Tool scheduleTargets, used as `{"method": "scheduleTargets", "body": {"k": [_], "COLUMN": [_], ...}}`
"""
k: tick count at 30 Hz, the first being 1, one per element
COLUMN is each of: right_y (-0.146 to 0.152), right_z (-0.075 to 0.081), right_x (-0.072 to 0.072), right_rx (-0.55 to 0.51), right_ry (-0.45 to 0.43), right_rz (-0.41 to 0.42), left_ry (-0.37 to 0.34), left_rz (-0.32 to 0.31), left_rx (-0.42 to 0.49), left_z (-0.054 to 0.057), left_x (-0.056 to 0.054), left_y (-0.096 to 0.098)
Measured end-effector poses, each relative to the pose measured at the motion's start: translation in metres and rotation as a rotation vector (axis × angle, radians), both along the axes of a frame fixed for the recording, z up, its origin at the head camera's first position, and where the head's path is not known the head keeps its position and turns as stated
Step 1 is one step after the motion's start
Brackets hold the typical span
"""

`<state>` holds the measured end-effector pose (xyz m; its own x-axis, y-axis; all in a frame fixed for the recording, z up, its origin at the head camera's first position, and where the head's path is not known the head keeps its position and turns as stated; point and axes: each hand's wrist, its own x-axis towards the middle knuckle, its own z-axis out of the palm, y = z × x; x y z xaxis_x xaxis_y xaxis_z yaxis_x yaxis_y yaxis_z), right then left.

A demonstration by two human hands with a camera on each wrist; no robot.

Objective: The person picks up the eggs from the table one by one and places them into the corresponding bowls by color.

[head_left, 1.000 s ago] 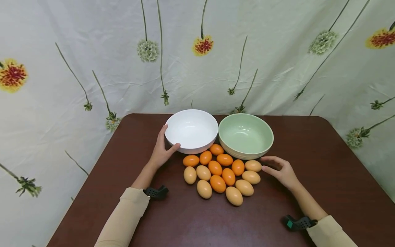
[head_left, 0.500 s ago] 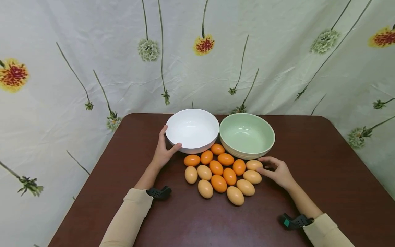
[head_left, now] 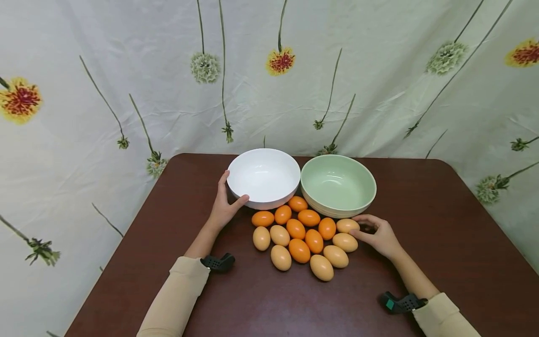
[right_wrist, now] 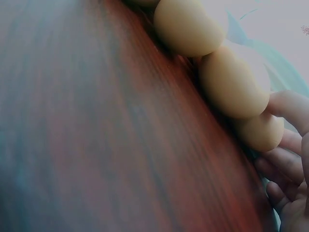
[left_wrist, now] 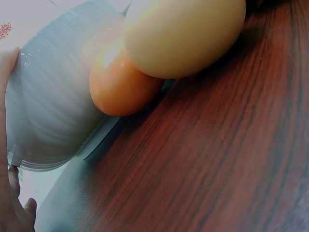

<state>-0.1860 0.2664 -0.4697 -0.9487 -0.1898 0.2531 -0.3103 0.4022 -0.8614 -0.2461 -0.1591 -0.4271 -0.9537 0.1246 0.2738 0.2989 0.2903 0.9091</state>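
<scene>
Vs 1.0 s ago: right hand has been shifted left. Farthest tan egg, then just beside the fingertips, is now pinched at its right end between thumb and index; it is seated on the table. Second tan egg is left just nearer than the right thumb tip; contact can't be told. Green bowl is seen just beyond the right index. Orange eggs are grouped left of the right fingertips. Left hand unchanged: white bowl is held from outside between spread thumb and fingers.
</scene>
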Motion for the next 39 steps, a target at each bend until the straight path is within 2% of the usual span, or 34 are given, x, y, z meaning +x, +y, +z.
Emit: {"method": "scheduleTargets", "body": {"k": [7,14,21,39], "right_y": [0.001,0.002,0.005,-0.001], "right_z": [0.000,0.006,0.017,0.046], "right_x": [-0.001,0.002,0.004,0.007], "right_rx": [-0.038,-0.092,-0.192,-0.335], "right_ry": [-0.019,-0.052,-0.067,-0.082], "right_rz": [-0.021,-0.037,0.003,0.088], "left_ry": [-0.009,-0.017,-0.010,0.003], "left_rz": [0.001,-0.001,0.001,-0.010], "left_rx": [0.009,0.012,0.008,0.036], "left_z": [-0.001,0.000,-0.002,-0.004], "left_x": [0.000,0.000,-0.001,-0.001], "left_y": [0.000,0.001,0.000,-0.001]}}
